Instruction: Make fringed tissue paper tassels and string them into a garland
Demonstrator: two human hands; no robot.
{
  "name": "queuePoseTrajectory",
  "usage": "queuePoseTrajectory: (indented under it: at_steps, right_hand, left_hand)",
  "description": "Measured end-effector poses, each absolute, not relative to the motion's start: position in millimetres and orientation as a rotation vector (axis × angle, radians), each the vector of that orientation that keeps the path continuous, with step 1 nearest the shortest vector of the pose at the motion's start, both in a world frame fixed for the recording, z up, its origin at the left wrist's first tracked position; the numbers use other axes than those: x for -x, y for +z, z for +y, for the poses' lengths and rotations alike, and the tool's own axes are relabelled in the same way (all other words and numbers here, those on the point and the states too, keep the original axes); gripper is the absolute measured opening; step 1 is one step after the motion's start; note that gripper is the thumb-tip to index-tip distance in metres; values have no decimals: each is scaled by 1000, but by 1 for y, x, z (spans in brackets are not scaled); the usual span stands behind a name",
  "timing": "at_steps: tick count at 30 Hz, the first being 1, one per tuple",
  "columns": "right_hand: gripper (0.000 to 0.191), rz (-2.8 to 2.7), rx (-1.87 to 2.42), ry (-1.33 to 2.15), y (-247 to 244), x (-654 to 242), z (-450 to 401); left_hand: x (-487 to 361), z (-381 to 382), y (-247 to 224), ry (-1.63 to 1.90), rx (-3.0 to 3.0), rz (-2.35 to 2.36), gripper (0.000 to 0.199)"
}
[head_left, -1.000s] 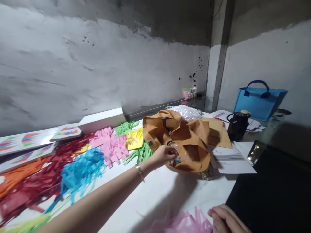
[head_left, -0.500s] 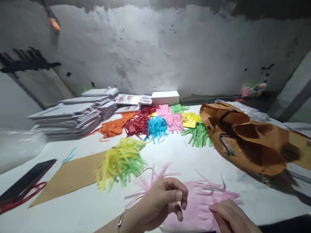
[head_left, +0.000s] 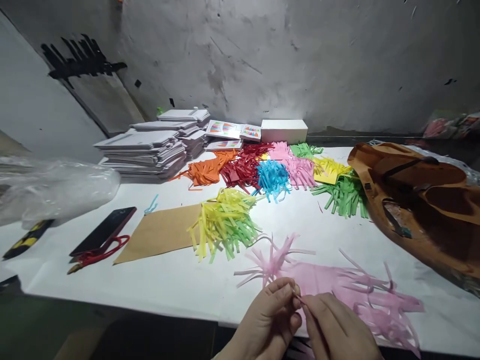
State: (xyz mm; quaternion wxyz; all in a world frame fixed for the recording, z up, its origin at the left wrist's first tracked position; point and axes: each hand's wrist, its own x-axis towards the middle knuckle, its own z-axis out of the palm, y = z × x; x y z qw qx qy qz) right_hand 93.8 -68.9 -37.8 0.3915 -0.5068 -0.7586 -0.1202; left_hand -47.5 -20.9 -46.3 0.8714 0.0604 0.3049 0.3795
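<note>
Pale pink fringed paper [head_left: 318, 277] lies at the table's front edge, its cut strips spreading to the left and right. Over its near side, my left hand [head_left: 275, 312] pinches a thin pink strip between thumb and forefinger. My right hand [head_left: 330, 320] meets it fingertip to fingertip, closed on the same strip. A yellow and green fringed bundle [head_left: 227, 222] rests on a brown sheet [head_left: 161, 232], to the left of the pink paper.
Orange [head_left: 206, 172], dark red, blue [head_left: 273, 179], pink, yellow and green fringes lie farther back. Paper stacks [head_left: 142, 155] and a white box [head_left: 284, 131] stand behind. A phone [head_left: 105, 232] and plastic wrap [head_left: 67, 187] are left, a brown bag [head_left: 423, 215] right.
My left hand has gone from loosely open to pinching, and my right hand has come in beside it from the right side of the pink paper. The view has shifted down and left.
</note>
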Motion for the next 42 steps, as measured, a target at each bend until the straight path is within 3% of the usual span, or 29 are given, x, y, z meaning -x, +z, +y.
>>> queuePoseTrajectory:
  at_steps: [14,21,29,37,42]
  right_hand:
    - [17,-2054,1329,-531,-60,-100,-70]
    - [13,-2004,1321,-450,-63,-99,-72]
    - [19,-1781,1373,113,-57,-95,-73]
    - [25,-1680,1382,743,-42,-107,-78]
    - [28,-1604,1346,947,-38,-110,-77]
  left_hand:
    - [36,-26,-45,939,-320,837,35]
    - [31,-29,-52,1014,-473,848,36]
    - [35,-27,-59,950,-628,754,33]
    - [63,-6,-46,887,-1314,613,7]
    - [74,3,-33,889,-1942,399,22]
